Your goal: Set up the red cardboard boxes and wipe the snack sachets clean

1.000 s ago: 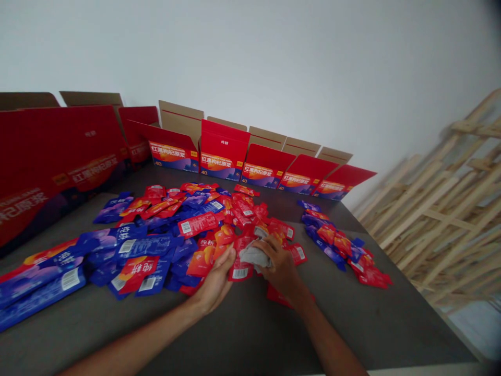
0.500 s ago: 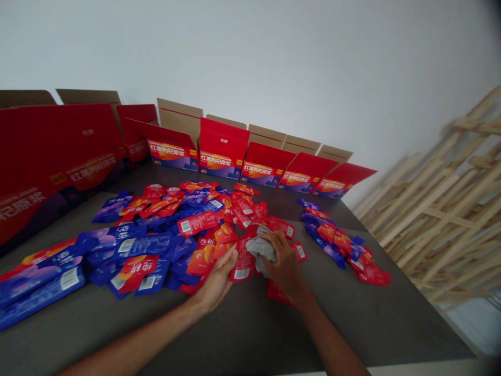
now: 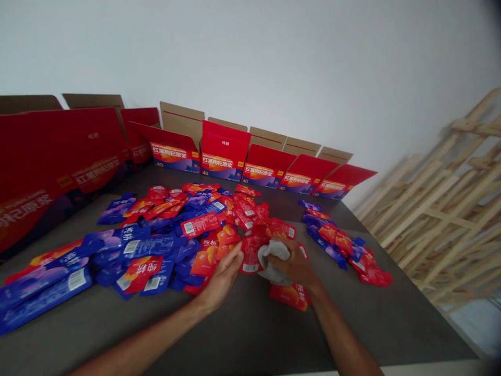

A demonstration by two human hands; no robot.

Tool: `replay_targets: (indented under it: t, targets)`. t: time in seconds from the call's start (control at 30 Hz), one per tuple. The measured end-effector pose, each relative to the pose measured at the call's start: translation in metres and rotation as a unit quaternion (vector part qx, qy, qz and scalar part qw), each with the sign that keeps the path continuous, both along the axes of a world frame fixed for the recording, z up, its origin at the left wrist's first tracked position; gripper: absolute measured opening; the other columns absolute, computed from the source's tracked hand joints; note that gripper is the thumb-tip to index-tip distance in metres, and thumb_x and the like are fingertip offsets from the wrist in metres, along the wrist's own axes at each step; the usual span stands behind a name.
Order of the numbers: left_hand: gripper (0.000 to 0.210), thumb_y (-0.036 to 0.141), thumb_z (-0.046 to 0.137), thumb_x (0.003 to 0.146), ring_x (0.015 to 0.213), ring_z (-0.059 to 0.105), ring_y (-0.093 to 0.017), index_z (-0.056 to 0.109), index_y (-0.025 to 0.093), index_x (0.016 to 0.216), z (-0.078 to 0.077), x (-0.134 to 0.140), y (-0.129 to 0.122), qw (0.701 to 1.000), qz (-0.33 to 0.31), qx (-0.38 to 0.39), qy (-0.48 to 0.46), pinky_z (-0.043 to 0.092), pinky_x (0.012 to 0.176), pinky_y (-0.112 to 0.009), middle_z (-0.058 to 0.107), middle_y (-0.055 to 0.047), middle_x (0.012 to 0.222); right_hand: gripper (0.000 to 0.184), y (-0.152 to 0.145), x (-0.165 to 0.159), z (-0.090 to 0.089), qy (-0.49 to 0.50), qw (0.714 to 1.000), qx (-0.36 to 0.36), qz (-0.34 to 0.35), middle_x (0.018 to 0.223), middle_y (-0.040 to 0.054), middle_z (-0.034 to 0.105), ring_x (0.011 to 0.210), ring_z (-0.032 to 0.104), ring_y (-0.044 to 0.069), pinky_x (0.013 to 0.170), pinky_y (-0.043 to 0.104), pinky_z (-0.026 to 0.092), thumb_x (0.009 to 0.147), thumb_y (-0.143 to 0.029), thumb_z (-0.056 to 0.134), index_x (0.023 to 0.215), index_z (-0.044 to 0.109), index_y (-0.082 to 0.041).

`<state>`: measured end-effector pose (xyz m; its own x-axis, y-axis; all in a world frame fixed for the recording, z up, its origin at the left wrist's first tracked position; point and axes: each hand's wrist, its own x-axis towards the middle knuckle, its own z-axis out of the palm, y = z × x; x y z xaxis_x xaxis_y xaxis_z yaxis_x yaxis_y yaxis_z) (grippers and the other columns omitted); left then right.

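Observation:
My left hand (image 3: pixel 225 274) pinches the left edge of a red pouch (image 3: pixel 251 251), whose barcode shows near its lower end. A crumpled grey cloth (image 3: pixel 273 258) is bunched in my right hand (image 3: pixel 291 263), at the right side of that pouch. Below the cloth, another red pouch (image 3: pixel 288 296) lies on the dark table, partly hidden by my right wrist. To the left and behind my hands spreads a heap of red and blue pouches (image 3: pixel 199 224).
Open red boxes (image 3: pixel 223 151) stand in a row along the wall, with larger red boxes (image 3: pixel 58 156) at the left. A smaller line of pouches (image 3: pixel 340 240) lies on the right of the table (image 3: pixel 383 324). Wooden frames (image 3: pixel 438 209) lean beyond its right edge.
The cloth and my right hand have moved right, off the pouch's face toward its edge, uncovering more of it. My left hand still holds the pouch. The view has shifted slightly.

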<state>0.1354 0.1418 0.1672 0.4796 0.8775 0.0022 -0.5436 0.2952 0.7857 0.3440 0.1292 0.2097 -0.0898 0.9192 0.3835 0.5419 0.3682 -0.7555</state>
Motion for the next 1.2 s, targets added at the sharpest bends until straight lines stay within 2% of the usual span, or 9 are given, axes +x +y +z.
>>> replay_targets:
  t: [0.17, 0.3, 0.4, 0.47, 0.57, 0.77, 0.97, 1.1, 1.2]
  targets:
    - [0.046, 0.038, 0.062, 0.100, 0.115, 0.059, -0.023, 0.062, 0.032, 0.145, 0.000, -0.001, 0.002, 0.997, 0.005, 0.070, 0.042, 0.044, 0.095, -0.032, 0.069, -0.006, 0.123, 0.019, -0.002, 0.064, 0.051, -0.094, 0.979, 0.109, -0.145, 0.086, 0.0037, 0.076, 0.073, 0.071, 0.021, 0.066, 0.032, 0.058, 0.088, -0.040, 0.071, 0.095, 0.075, -0.022]
    - [0.045, 0.038, 0.059, 0.100, 0.113, 0.057, -0.025, 0.061, 0.031, 0.145, -0.002, -0.001, 0.002, 0.994, -0.004, 0.101, 0.051, 0.044, 0.092, -0.033, 0.067, -0.007, 0.120, 0.026, 0.016, 0.148, 0.095, -0.230, 0.909, 0.197, -0.285, 0.095, 0.0095, 0.077, 0.081, 0.071, 0.023, 0.075, 0.034, 0.054, 0.087, -0.037, 0.072, 0.104, 0.078, -0.018]
    - [0.045, 0.038, 0.057, 0.101, 0.113, 0.057, -0.027, 0.060, 0.029, 0.145, -0.002, 0.000, -0.001, 0.989, -0.014, 0.130, 0.063, 0.045, 0.090, -0.034, 0.066, -0.008, 0.120, 0.037, 0.038, 0.207, 0.108, -0.362, 0.846, 0.151, -0.360, 0.106, 0.0190, 0.077, 0.091, 0.071, 0.023, 0.075, 0.034, 0.046, 0.094, -0.041, 0.068, 0.114, 0.078, -0.011]
    - [0.045, 0.038, 0.055, 0.101, 0.112, 0.056, -0.027, 0.059, 0.028, 0.145, -0.001, 0.000, -0.001, 0.987, -0.018, 0.146, 0.070, 0.045, 0.090, -0.035, 0.065, -0.008, 0.120, 0.040, 0.052, 0.235, 0.103, -0.445, 0.807, 0.090, -0.378, 0.106, 0.0198, 0.075, 0.084, 0.069, 0.022, 0.068, 0.034, 0.040, 0.099, -0.044, 0.063, 0.119, 0.077, -0.011]
    - [0.046, 0.039, 0.052, 0.102, 0.113, 0.055, -0.028, 0.056, 0.027, 0.146, 0.000, -0.001, -0.001, 0.983, -0.018, 0.162, 0.083, 0.044, 0.091, -0.036, 0.063, -0.008, 0.120, 0.036, 0.069, 0.257, 0.078, -0.528, 0.766, -0.008, -0.366, 0.107, 0.0187, 0.073, 0.073, 0.067, 0.020, 0.062, 0.032, 0.037, 0.102, -0.040, 0.061, 0.121, 0.075, -0.013]
    - [0.049, 0.045, 0.050, 0.103, 0.109, 0.054, -0.025, 0.050, 0.027, 0.149, -0.002, -0.005, 0.004, 0.978, -0.029, 0.176, 0.111, 0.041, 0.093, -0.036, 0.060, -0.007, 0.123, 0.037, 0.091, 0.257, 0.016, -0.633, 0.701, -0.150, -0.292, 0.125, 0.0222, 0.067, 0.089, 0.074, 0.028, 0.071, 0.034, 0.049, 0.106, -0.022, 0.042, 0.129, 0.068, -0.011]
    - [0.048, 0.047, 0.049, 0.104, 0.112, 0.054, -0.025, 0.050, 0.028, 0.148, -0.003, -0.008, 0.004, 0.974, -0.035, 0.182, 0.132, 0.041, 0.095, -0.036, 0.060, -0.006, 0.126, 0.044, 0.100, 0.258, -0.002, -0.645, 0.707, -0.175, -0.232, 0.137, 0.0210, 0.062, 0.095, 0.076, 0.029, 0.078, 0.038, 0.054, 0.103, -0.022, 0.046, 0.143, 0.063, -0.019]
    - [0.045, 0.046, 0.045, 0.107, 0.125, 0.053, -0.026, 0.051, 0.027, 0.147, -0.002, -0.009, 0.003, 0.968, -0.042, 0.189, 0.158, 0.041, 0.102, -0.038, 0.061, -0.006, 0.129, 0.045, 0.097, 0.261, 0.008, -0.642, 0.720, -0.173, -0.199, 0.142, 0.0155, 0.061, 0.101, 0.074, 0.028, 0.081, 0.036, 0.053, 0.105, -0.033, 0.049, 0.149, 0.058, -0.027]
    - [0.037, 0.041, 0.044, 0.108, 0.122, 0.057, -0.025, 0.057, 0.026, 0.139, 0.002, -0.012, 0.004, 0.949, -0.035, 0.242, 0.197, 0.042, 0.104, -0.039, 0.064, -0.006, 0.126, 0.046, 0.090, 0.257, 0.023, -0.618, 0.744, -0.133, -0.217, 0.135, 0.0119, 0.064, 0.103, 0.072, 0.027, 0.079, 0.034, 0.053, 0.106, -0.044, 0.047, 0.148, 0.058, -0.029]
